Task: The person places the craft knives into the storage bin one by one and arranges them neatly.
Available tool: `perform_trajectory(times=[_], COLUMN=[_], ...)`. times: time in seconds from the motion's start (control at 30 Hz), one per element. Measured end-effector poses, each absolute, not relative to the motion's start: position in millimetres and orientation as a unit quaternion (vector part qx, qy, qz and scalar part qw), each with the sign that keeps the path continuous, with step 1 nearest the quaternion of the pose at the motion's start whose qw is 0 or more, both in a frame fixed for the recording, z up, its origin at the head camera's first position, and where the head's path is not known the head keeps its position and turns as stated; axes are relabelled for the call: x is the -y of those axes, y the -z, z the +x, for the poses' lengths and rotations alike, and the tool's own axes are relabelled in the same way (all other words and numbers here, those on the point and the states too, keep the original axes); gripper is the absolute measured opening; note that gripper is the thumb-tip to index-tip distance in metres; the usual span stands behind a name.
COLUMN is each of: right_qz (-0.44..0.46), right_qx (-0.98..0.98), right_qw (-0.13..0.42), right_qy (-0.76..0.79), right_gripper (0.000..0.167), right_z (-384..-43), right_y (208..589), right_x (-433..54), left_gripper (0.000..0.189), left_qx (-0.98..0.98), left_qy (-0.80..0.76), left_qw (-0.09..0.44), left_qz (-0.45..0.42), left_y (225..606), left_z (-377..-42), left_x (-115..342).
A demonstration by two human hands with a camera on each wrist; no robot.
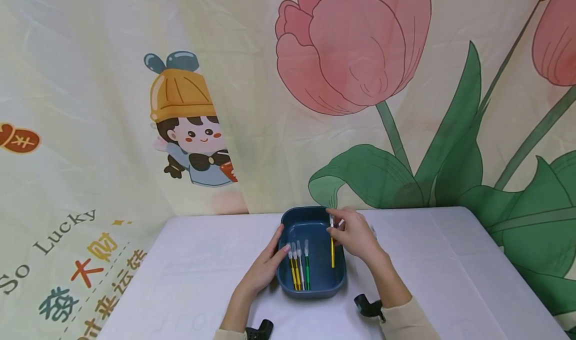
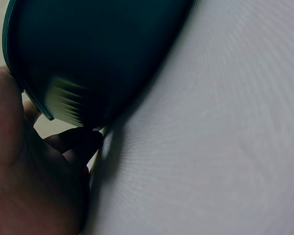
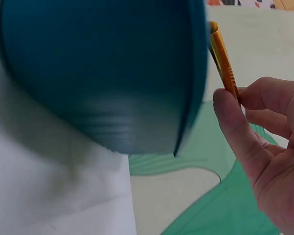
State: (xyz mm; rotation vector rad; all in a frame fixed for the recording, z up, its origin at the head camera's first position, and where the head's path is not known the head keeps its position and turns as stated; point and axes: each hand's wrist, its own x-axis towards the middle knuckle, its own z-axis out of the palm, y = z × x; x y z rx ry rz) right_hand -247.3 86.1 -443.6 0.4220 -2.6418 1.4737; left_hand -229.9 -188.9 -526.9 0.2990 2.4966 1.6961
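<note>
A dark blue rectangular bin [image 1: 310, 294] with rounded corners stands on the table. In it, several slim pens [image 1: 299, 267] with yellow, white and green barrels and clear tops lie side by side at the left. My left hand [image 1: 263, 270] holds the bin's left wall, thumb at the rim and fingers along the outside. Over the bin's right side, my right hand [image 1: 355, 233] pinches one yellow pen [image 1: 332, 252] by its clear upper part. In the right wrist view, the orange-yellow barrel [image 3: 224, 61] points away from thumb and fingertips, beside the bin's rim.
A white cloth covers the table [image 1: 216, 250]. Right behind its far edge hangs a printed curtain [image 1: 265, 130] with tulips and a cartoon figure. Black wrist mounts [image 1: 368, 306] sit on both forearms near the front.
</note>
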Motion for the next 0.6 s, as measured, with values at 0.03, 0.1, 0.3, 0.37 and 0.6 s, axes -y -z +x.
perform_trajectory(times=[0.03,0.1,0.3,0.37,0.6], right_qz=[0.14,0.143,0.157,0.163,0.182], right_qx=[0.865,0.867,0.867,0.866,0.863], right_qw=[0.04,0.032,0.02,0.02,0.019], right_qy=[-0.479,-0.477,-0.473,-0.473,-0.47], right_gripper=[0.052,0.053,0.052,0.051,0.052], right_z=[-246,-245,-243,-242,-240], right_y=[444,445,449,449,449], right_x=[-83,-78,-69,-67,-63], left_gripper=[0.065,0.065,0.064,0.064,0.064], left_qx=[-0.822,-0.822,-0.822,-0.822,-0.824], left_qy=[-0.559,-0.558,-0.557,-0.558,-0.556], left_qw=[0.054,0.054,0.057,0.059,0.062], left_qz=[0.099,0.101,0.099,0.1,0.093], left_y=[527,527,527,527,526], left_z=[-230,-230,-229,-228,-228], left_x=[189,189,189,189,189])
